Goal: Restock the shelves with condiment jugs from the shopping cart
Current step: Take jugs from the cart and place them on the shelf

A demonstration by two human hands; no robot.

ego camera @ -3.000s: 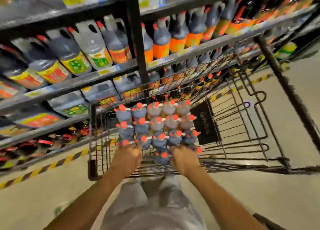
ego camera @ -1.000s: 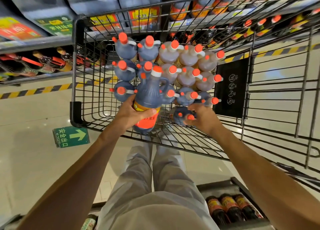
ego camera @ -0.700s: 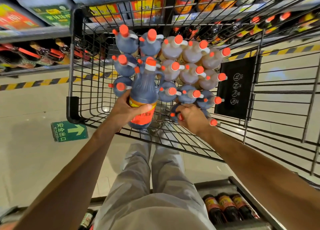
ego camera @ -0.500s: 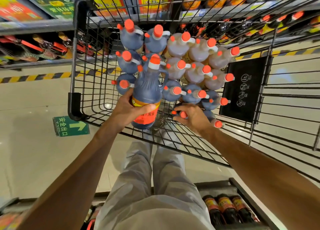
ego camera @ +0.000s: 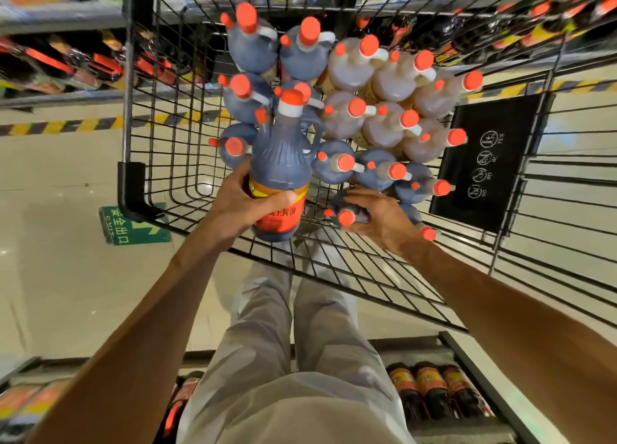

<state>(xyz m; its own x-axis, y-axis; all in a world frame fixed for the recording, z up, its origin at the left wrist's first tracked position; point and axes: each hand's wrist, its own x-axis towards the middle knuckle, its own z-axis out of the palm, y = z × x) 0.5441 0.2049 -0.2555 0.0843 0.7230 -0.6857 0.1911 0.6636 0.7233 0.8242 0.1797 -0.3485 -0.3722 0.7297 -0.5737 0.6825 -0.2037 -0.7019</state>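
Left hand (ego camera: 240, 203) grasping dark soy sauce jug (ego camera: 280, 163) round its orange label, upright, raised over shopping cart (ego camera: 132, 190) near edge. Right hand (ego camera: 377, 216) fingers curled round second jug (ego camera: 344, 210) inside the cart.

You have a glossy beige floor (ego camera: 50, 276) below you, crossed by yellow-and-black hazard tape (ego camera: 66, 126). A green exit sign (ego camera: 133, 228) (white arrow, partly hidden) is stuck to it. Dark orange-labelled bottles (ego camera: 430, 390) stand behind you.
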